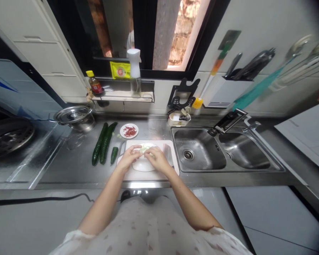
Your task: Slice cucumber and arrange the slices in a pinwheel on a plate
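Both hands meet above a white plate (142, 166) that rests on a white cutting board (130, 174). My left hand (129, 156) pinches at thin, pale green cucumber slices (144, 146) from the left. From the other side my right hand (156, 158) closes thumb and fingers on the same slices. The fingertips partly hide the slices. A knife (168, 154) with a broad blade lies on the board, right of my right hand. Left of the board are a short cut piece of cucumber (114, 155) and two whole cucumbers (105, 143).
Behind the board stands a small white plate (129, 136) of chopped red pieces. A lidded steel pot (78, 118) is at the back left. To the right is a double sink (202, 148) with a black faucet (227, 122). A shelf (122, 96) holds a sauce bottle and a spray bottle.
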{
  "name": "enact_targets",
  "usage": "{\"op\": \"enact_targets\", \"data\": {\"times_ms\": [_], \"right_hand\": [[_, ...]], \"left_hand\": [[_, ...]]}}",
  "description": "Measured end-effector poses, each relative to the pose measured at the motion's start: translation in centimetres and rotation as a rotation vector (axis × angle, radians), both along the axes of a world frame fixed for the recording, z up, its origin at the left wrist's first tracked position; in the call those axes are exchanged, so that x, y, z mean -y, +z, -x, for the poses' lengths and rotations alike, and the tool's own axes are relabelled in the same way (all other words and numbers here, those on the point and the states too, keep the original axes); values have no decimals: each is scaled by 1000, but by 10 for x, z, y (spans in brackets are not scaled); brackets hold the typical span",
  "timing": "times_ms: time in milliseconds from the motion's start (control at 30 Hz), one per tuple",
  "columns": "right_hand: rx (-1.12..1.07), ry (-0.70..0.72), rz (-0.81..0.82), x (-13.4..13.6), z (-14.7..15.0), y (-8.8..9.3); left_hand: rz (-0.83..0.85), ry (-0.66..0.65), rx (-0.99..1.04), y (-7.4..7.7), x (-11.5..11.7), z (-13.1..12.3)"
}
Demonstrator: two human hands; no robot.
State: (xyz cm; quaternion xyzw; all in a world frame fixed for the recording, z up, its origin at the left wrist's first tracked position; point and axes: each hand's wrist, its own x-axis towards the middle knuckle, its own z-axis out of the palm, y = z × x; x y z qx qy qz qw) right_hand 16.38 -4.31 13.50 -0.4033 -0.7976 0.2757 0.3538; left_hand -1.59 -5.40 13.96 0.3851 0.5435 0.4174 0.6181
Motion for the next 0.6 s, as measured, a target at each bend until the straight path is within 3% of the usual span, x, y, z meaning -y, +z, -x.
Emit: {"op": "enact_targets", "data": {"times_ms": [233,600], "right_hand": [[-52,-9,68,0,1,1],[-155,-46,244,-5,3,-12]], "left_hand": [[-132,17,13,2,0,-3],[-386,-31,-100,-14,-7,-4]]}}
